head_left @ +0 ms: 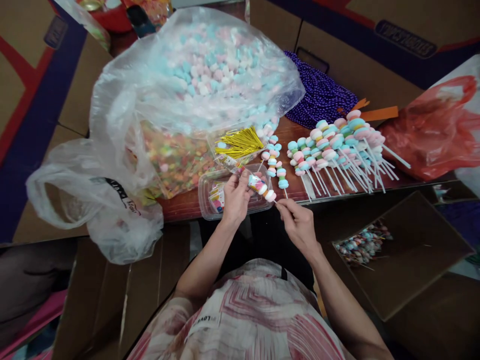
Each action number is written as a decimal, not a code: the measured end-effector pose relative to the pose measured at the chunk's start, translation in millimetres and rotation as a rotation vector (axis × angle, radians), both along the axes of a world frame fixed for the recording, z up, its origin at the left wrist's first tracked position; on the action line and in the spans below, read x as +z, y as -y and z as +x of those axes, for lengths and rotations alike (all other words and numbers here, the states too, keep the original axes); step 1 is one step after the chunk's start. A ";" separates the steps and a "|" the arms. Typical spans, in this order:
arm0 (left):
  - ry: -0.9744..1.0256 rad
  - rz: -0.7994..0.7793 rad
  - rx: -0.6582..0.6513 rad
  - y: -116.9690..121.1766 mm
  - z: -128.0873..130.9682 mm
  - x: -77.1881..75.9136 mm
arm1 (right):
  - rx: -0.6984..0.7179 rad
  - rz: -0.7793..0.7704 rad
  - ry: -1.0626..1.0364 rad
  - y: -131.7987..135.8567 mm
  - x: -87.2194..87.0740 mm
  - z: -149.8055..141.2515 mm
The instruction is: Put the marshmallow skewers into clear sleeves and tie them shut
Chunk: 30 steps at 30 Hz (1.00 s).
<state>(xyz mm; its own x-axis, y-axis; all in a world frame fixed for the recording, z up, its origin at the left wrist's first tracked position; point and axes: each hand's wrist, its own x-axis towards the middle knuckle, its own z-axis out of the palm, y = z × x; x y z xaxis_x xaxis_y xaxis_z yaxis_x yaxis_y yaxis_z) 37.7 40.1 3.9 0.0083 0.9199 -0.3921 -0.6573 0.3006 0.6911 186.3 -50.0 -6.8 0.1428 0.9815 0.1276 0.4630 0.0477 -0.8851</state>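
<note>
My left hand (pixel 235 196) is closed around a clear wrapper sleeve at the top of a candy skewer (pixel 262 187) of pink, blue and white pieces. My right hand (pixel 296 220) pinches the bare stick end of the same skewer, just below the table edge. The skewer lies slanted between both hands, above a clear plastic tub (pixel 205 197). A bundle of gold twist ties (pixel 240 141) rests just beyond the tub.
A row of finished candy skewers (pixel 337 150) lies to the right on the wooden table (pixel 180 207). Large clear bags of pastel candy (pixel 210 65) fill the back left. Purple beads (pixel 322 95), a red bag (pixel 435 130) and a cardboard box (pixel 405 250) with wrapped skewers sit right.
</note>
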 end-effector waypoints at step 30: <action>0.031 -0.041 -0.138 -1.5 -15.0 2.1 | -0.056 0.004 0.008 -11.9 9.7 -37.2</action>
